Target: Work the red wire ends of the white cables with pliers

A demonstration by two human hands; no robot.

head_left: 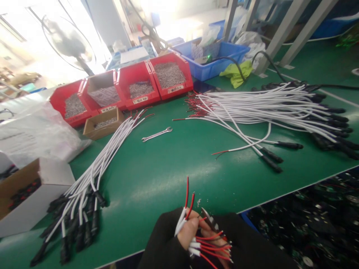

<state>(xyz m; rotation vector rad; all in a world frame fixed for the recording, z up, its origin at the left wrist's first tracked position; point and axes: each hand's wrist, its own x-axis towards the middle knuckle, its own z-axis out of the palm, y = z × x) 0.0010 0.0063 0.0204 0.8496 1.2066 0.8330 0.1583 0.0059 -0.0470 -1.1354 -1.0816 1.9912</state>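
The green table (174, 164) fills most of my view, and on its right side lies the big heap of white cables (269, 108), red wire ends toward the bins, black plugs toward the edge. A second, smaller pile of cables (92, 175) runs along the left side, plugs toward me. Behind them stand 4 red bins (131, 87) of small metal parts, a blue tray (215, 61) and a small wrench (157, 134).

Down at the table's near edge I hold a bunch of cable ends (209, 243). They look light and limp; the white jackets should bend easily and feel smooth, so I judge they would slide unless pinched firmly. The stripped red tips look thin and easily kinked, so the best hold seems to be on the white jacket just behind them.

My left hand (189, 231) is closed around the bunch, thumb pressed over the white ends, 2 red tips standing up above it. My right hand (221, 246) is mostly hidden behind the wires; it appears to touch them near a small metal tool (209, 218), but I cannot tell how far it is closed.
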